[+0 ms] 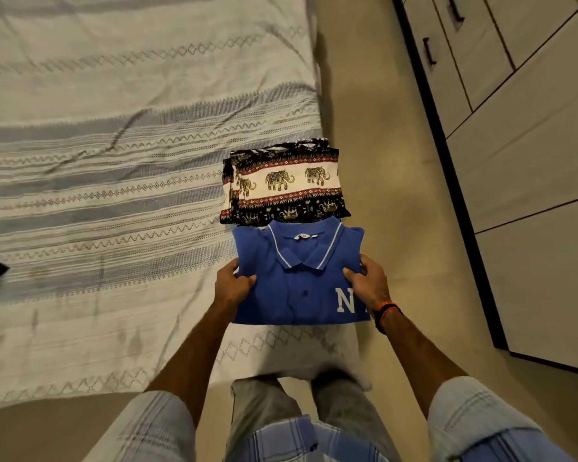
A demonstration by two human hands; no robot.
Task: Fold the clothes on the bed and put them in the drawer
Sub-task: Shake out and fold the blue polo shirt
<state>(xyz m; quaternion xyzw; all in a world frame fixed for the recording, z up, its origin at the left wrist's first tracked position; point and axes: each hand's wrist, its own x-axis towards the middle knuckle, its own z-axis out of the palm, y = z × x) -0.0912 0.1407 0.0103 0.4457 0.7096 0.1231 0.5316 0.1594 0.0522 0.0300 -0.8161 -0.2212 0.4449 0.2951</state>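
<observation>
Head view shows your left hand (231, 284) and right hand (367, 282) gripping the folded blue polo shirt (297, 281), thumbs on top. Behind the shirt lies the folded elephant-print garment (286, 185) on the striped bed cover (114, 161); right of the shirt are the beige floor (397, 195) and white drawers (531, 161).

Bare floor (397, 181) beside wardrobe (531, 161), seemingly.

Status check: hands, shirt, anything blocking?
Left hand and right hand grip folded blue shirt by its sides. Folded elephant-print garment lies just beyond. Nothing blocking.
</observation>
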